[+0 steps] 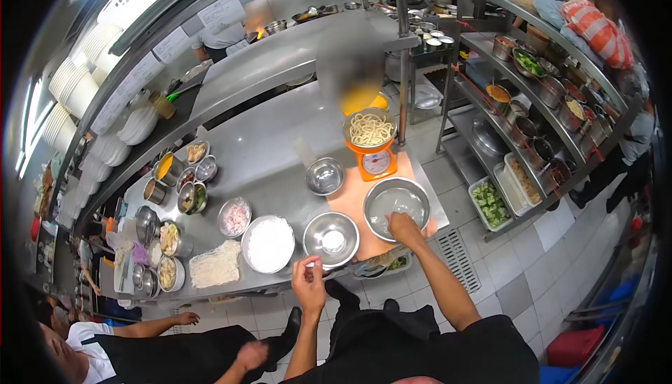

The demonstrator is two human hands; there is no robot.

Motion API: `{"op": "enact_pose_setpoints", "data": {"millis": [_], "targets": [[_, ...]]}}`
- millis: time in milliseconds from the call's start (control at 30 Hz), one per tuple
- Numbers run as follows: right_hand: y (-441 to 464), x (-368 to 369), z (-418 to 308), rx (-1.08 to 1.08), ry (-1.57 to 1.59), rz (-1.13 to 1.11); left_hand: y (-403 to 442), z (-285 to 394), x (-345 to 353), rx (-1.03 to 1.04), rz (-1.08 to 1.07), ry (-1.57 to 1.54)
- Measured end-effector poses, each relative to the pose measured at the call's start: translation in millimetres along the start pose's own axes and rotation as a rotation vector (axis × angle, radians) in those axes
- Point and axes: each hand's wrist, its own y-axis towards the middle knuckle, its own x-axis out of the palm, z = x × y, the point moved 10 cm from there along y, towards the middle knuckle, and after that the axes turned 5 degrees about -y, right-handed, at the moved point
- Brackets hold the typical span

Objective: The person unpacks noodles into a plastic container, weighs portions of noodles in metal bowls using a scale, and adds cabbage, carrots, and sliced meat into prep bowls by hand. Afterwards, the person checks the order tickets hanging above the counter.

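Note:
My right hand (404, 228) reaches down into a large steel bowl (392, 198) that looks to hold clear liquid; its fingertips are hidden. My left hand (308, 280) is raised at the table's front edge with fingers curled together, by the rim of an empty steel bowl (331, 240); whether it holds anything is too small to tell. Noodles (371, 129) lie in a bowl on an orange scale (376, 165) behind the large bowl. A smaller steel bowl (325, 176) stands left of the scale. A bowl of white powder (268, 244) is left of the empty bowl.
Pale noodles or dough (215, 265), a bowl of pinkish food (234, 217) and several containers stand on the steel table (280, 128) at left. Below left, a co-worker's hand (253, 354) is near my left arm. A shelf rack (483, 41) stands at right; an overhead shelf (241, 83) spans the back.

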Motion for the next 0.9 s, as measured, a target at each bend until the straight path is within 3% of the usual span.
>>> {"op": "enact_pose_setpoints", "data": {"millis": [67,167,233,333,433,500,633,700,900], "targets": [[-1.7,-2.0,5.1,0.057,0.086,0.044,8.0,-21.0,0.0,-0.06,-0.039,-0.03],[3.6,-4.6,9.4,-0.122,0.157,0.217,37.9,-3.0,3.0,-0.074,-0.007,-0.227],[-9.0,-18.6,-8.3,-0.393,0.24,0.381,56.1,17.1,5.1,-0.086,0.015,-0.269],[0.9,-5.7,1.0,-0.332,0.288,0.289,79.6,49.2,18.1,-0.005,-0.017,-0.257],[-14.5,-20.8,-8.4,-0.378,0.088,0.455,95.1,55.9,40.7,0.023,-0.068,-0.269],[-21.6,-33.0,-6.7,-0.379,0.18,0.57,105.0,47.5,61.1,-0.035,-0.144,-0.293],[-26.3,-38.4,-10.6,-0.367,0.161,0.577,106.5,39.4,79.7,-0.104,-0.178,-0.305],[-32.7,-51.9,-10.3,-0.4,0.24,0.708,105.7,34.3,85.3,-0.117,-0.182,-0.324],[-32.8,-55.1,-12.0,-0.352,0.25,0.603,115.7,21.1,100.8,-0.149,-0.236,-0.334]]}}
